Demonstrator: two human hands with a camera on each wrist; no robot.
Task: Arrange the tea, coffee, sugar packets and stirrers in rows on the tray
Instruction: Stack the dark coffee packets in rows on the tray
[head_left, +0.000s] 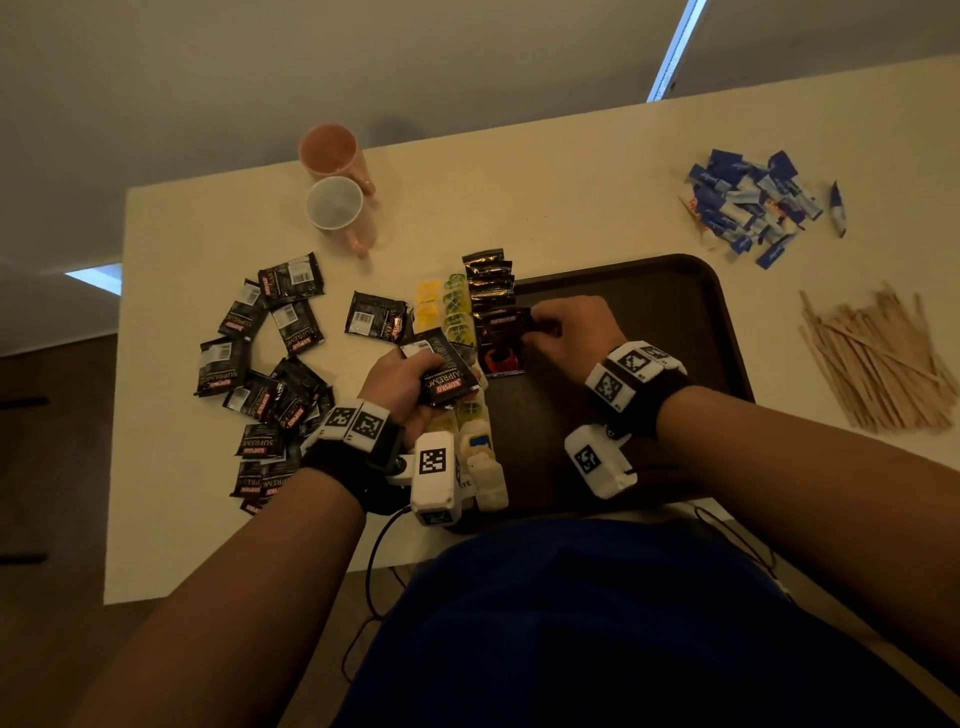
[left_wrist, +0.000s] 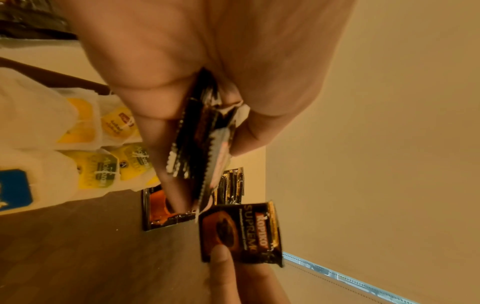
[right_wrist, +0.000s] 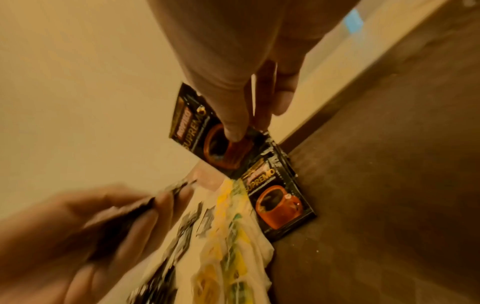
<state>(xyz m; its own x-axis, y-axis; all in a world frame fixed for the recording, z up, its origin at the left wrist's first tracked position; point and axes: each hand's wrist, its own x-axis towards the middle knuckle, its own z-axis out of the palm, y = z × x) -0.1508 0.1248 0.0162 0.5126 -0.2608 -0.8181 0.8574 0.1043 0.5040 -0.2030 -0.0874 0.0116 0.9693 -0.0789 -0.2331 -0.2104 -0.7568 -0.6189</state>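
My left hand (head_left: 410, 384) grips a small stack of black coffee sachets (head_left: 448, 374) over the tray's left edge; their edges show between thumb and fingers (left_wrist: 205, 148). My right hand (head_left: 563, 325) pinches one coffee sachet (head_left: 506, 318) (right_wrist: 205, 133) just above the row of coffee sachets (head_left: 488, 283) on the dark tray (head_left: 675, 312). That row's nearest sachet (right_wrist: 279, 201) lies flat. Left of it runs a row of yellow and green tea bags (head_left: 454, 306) (left_wrist: 103, 156). Loose coffee sachets (head_left: 270, 364) lie on the table at left.
Two cups (head_left: 335, 187) stand at the table's far side. A heap of blue sugar packets (head_left: 753, 205) lies at the far right, and a pile of wooden stirrers (head_left: 878, 364) to the right of the tray. Cables hang off the near table edge.
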